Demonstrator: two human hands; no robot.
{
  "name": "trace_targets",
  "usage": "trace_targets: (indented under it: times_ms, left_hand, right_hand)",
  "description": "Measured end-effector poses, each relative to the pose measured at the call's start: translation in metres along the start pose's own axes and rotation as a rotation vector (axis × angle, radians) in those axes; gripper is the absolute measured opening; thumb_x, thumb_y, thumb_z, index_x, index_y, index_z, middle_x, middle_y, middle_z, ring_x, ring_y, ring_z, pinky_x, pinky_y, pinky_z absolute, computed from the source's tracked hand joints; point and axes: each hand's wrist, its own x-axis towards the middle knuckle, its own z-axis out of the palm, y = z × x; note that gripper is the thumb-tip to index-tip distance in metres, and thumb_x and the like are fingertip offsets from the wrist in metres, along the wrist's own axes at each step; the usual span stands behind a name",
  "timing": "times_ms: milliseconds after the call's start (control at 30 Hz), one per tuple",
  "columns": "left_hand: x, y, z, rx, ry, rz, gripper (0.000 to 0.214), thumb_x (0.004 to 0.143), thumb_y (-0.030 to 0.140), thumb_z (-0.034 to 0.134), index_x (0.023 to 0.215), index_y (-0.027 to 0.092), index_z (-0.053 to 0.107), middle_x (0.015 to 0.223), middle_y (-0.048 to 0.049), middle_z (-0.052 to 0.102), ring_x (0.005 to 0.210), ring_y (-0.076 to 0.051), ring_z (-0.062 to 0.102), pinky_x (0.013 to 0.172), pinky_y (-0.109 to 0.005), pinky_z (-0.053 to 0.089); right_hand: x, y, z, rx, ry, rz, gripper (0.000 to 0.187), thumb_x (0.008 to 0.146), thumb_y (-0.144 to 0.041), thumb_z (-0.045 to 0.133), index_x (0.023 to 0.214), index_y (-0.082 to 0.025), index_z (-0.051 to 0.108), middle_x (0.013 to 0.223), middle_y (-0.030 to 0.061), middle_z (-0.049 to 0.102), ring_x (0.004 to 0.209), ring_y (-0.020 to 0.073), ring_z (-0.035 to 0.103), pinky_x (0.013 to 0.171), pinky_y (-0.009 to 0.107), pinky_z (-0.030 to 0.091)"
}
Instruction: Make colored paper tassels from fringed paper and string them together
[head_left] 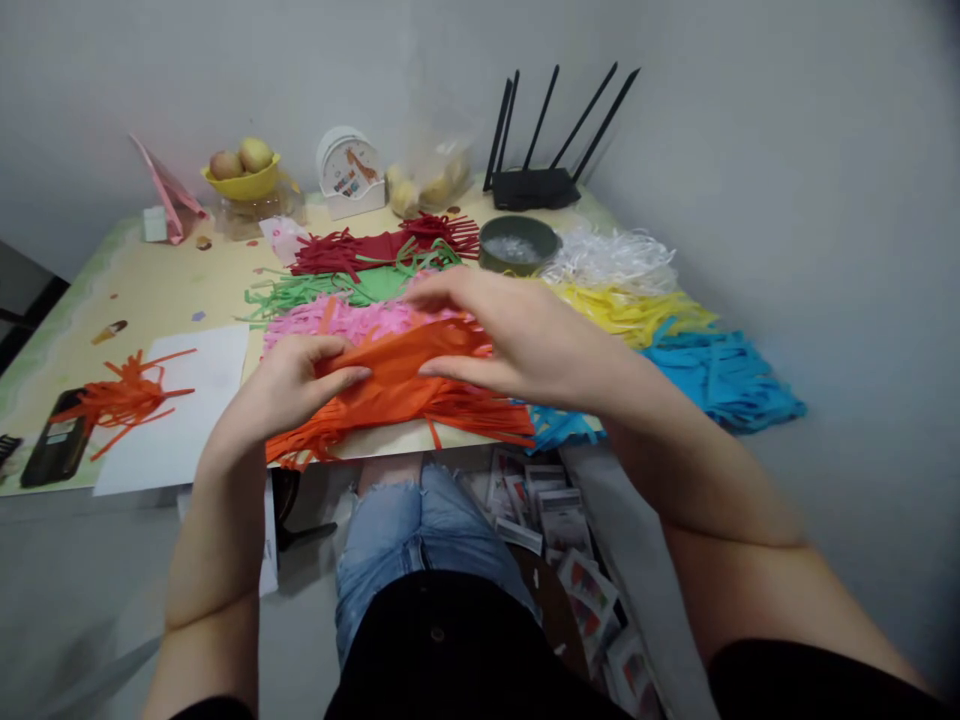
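A sheet of orange fringed tissue paper (397, 375) lies near the table's front edge, its middle uncut and its ends cut into strips. My left hand (304, 380) pinches its left part between thumb and fingers. Over its right part, my right hand (517, 335) is curved with thumb and fingers apart; the thumb tip touches or nearly touches the paper. Behind it lie pink fringed paper (330, 320), green fringed paper (379, 285) and red fringed paper (367, 252). To the right are yellow strips (630, 308), white strips (615, 258) and blue fringed paper (720, 380).
On the left, an orange tassel (131, 395) lies across a white sheet (217, 370) and a dark phone (56, 445). A green bowl (517, 245), a black router (536, 187), a giraffe-printed holder (351, 175) and a yellow fruit bowl (244, 185) stand towards the wall. Packets (562, 520) lie below the table.
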Motion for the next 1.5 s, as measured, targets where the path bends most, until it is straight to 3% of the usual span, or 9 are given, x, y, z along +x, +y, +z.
trace_targets:
  times_ms: [67, 167, 300, 500, 800, 1067, 1233, 1367, 1500]
  left_hand:
    - [-0.002, 0.004, -0.002, 0.040, -0.004, -0.003, 0.033, 0.086, 0.043, 0.065, 0.067, 0.017, 0.065, 0.057, 0.0016, 0.058, 0.054, -0.011, 0.047, 0.053, -0.023, 0.035]
    - [-0.007, 0.011, -0.006, 0.044, 0.022, -0.003, 0.030, 0.084, 0.041, 0.067, 0.067, 0.017, 0.067, 0.055, 0.0019, 0.057, 0.052, -0.010, 0.045, 0.050, -0.022, 0.032]
    - [-0.016, 0.007, -0.005, -0.077, 0.140, -0.044, 0.030, 0.081, 0.038, 0.070, 0.062, 0.016, 0.069, 0.054, -0.0006, 0.062, 0.050, -0.010, 0.050, 0.049, -0.022, 0.037]
    - [-0.029, -0.015, 0.012, -0.494, 0.364, -0.143, 0.023, 0.076, 0.034, 0.079, 0.093, 0.018, 0.082, 0.065, -0.0020, 0.070, 0.054, -0.012, 0.060, 0.054, -0.022, 0.049]
    - [-0.037, -0.023, 0.021, -0.705, 0.352, 0.085, 0.010, 0.080, 0.017, 0.073, 0.075, 0.023, 0.080, 0.074, -0.0030, 0.070, 0.067, -0.013, 0.063, 0.066, -0.024, 0.049]
    - [-0.046, -0.019, 0.021, -0.394, 0.408, 0.235, 0.018, 0.088, 0.030, 0.065, 0.083, 0.020, 0.079, 0.078, -0.0072, 0.069, 0.084, -0.022, 0.062, 0.078, -0.034, 0.047]
    - [-0.046, -0.009, 0.025, -0.174, 0.461, 0.160, 0.025, 0.088, 0.031, 0.069, 0.067, 0.020, 0.064, 0.068, -0.0022, 0.061, 0.068, -0.016, 0.056, 0.066, -0.029, 0.044]
    - [-0.046, -0.006, 0.029, -0.097, 0.537, 0.094, 0.029, 0.085, 0.030, 0.075, 0.068, 0.021, 0.053, 0.068, 0.0012, 0.055, 0.063, -0.013, 0.051, 0.061, -0.027, 0.041]
    - [-0.042, -0.007, 0.028, -0.090, 0.519, 0.040, 0.024, 0.083, 0.033, 0.078, 0.101, 0.023, 0.064, 0.091, -0.0024, 0.069, 0.078, -0.015, 0.063, 0.074, -0.027, 0.050]
  right_hand:
    - [0.006, 0.005, 0.003, 0.032, -0.041, 0.017, 0.034, 0.088, -0.033, 0.070, 0.118, -0.017, 0.065, 0.117, 0.0100, 0.070, 0.105, 0.0229, 0.063, 0.087, 0.033, 0.047]
    - [0.013, 0.013, 0.013, 0.123, -0.186, 0.056, 0.012, 0.088, -0.028, 0.069, 0.090, -0.016, 0.067, 0.083, 0.0019, 0.069, 0.077, 0.0151, 0.059, 0.071, 0.026, 0.041]
    - [0.007, 0.019, 0.026, 0.322, -0.135, 0.213, 0.028, 0.088, -0.028, 0.068, 0.065, -0.015, 0.058, 0.057, -0.0045, 0.053, 0.056, 0.0081, 0.045, 0.058, 0.023, 0.032]
    - [-0.011, 0.015, 0.042, 0.747, 0.090, 0.380, 0.010, 0.085, -0.023, 0.065, 0.087, -0.017, 0.072, 0.079, 0.0007, 0.070, 0.064, 0.0107, 0.062, 0.061, 0.023, 0.049]
    - [-0.015, 0.014, 0.055, 1.101, 0.192, 0.325, 0.007, 0.079, -0.012, 0.064, 0.074, -0.017, 0.063, 0.072, -0.0025, 0.064, 0.057, 0.0079, 0.063, 0.055, 0.020, 0.055]
    - [-0.013, 0.016, 0.057, 1.005, 0.218, 0.342, 0.016, 0.081, -0.029, 0.059, 0.072, -0.016, 0.063, 0.067, 0.0009, 0.063, 0.060, 0.0110, 0.059, 0.056, 0.022, 0.048]
    - [-0.016, 0.009, 0.055, 0.561, 0.269, 0.267, 0.028, 0.087, -0.035, 0.068, 0.068, -0.017, 0.059, 0.065, 0.0000, 0.062, 0.059, 0.0097, 0.053, 0.059, 0.023, 0.042]
    - [-0.018, 0.002, 0.049, 0.367, 0.249, 0.258, 0.013, 0.088, -0.029, 0.068, 0.096, -0.019, 0.066, 0.093, 0.0037, 0.073, 0.078, 0.0140, 0.064, 0.072, 0.026, 0.050]
    - [-0.020, 0.000, 0.044, 0.300, 0.181, 0.235, 0.029, 0.091, -0.023, 0.064, 0.120, -0.020, 0.067, 0.122, 0.0079, 0.073, 0.102, 0.0196, 0.069, 0.091, 0.033, 0.053]
